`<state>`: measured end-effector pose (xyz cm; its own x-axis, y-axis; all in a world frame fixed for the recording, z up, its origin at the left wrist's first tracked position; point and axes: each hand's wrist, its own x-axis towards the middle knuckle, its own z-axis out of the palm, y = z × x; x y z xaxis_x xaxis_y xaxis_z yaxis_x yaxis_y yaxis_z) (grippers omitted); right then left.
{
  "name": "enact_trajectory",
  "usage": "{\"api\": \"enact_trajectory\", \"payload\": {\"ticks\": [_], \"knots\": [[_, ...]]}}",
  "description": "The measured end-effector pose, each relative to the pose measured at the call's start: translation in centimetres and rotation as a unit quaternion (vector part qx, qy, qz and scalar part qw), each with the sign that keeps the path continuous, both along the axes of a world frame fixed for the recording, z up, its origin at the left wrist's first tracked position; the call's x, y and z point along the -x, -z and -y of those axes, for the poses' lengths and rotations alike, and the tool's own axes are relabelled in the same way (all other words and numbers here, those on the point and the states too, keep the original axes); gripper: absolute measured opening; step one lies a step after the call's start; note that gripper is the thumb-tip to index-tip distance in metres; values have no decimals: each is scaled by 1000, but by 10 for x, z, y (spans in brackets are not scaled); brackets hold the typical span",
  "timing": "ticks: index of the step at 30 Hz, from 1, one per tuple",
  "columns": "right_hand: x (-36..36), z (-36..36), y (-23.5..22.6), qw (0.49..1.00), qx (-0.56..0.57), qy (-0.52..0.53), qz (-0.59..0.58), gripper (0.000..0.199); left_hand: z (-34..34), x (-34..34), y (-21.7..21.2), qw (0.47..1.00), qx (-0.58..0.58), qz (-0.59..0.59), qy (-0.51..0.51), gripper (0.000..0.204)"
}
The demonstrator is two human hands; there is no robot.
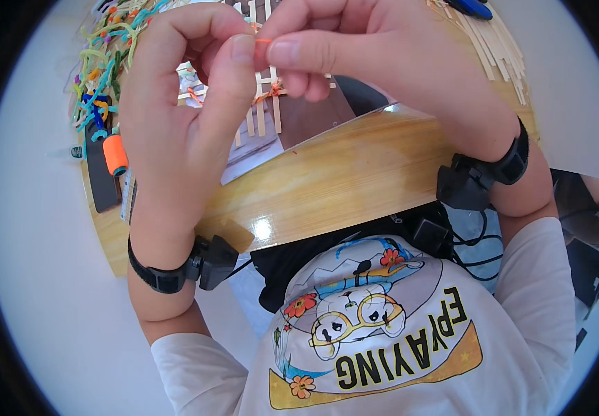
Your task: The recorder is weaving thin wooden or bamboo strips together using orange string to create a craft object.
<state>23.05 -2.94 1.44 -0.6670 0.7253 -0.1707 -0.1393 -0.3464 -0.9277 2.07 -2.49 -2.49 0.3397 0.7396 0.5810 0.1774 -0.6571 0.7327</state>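
Both my hands meet at the top middle. My left hand (175, 104) pinches a short bit of orange thread (263, 40) with its thumb and a finger. Against it, my right hand (376, 55) closes thumb and forefinger on the same thread. Behind and below the fingertips lies a lattice of thin wooden sticks (276, 114), its crossings bound with orange thread knots (274, 89). My hands hide much of the lattice, and I cannot tell whether the pinched thread is joined to it.
A printed sheet (251, 161) lies beneath the lattice on the wooden table (341, 187). At left are an orange thread spool (115, 154), a dark flat slab (102, 184) and tangled coloured strands (105, 52). Loose sticks (497, 52) and a blue-black tool (471, 8) lie far right.
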Motion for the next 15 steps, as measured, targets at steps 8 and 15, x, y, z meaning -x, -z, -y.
{"api": "enact_trajectory", "payload": {"ticks": [8, 15], "knots": [[0, 1, -6, 979, -136, 135, 70, 14, -3, -5, -11, 968, 6, -237, -82, 13], [-9, -3, -1, 967, -204, 150, 39, 16, 0, -6, -3, 933, 13, -358, -19, 13]]}}
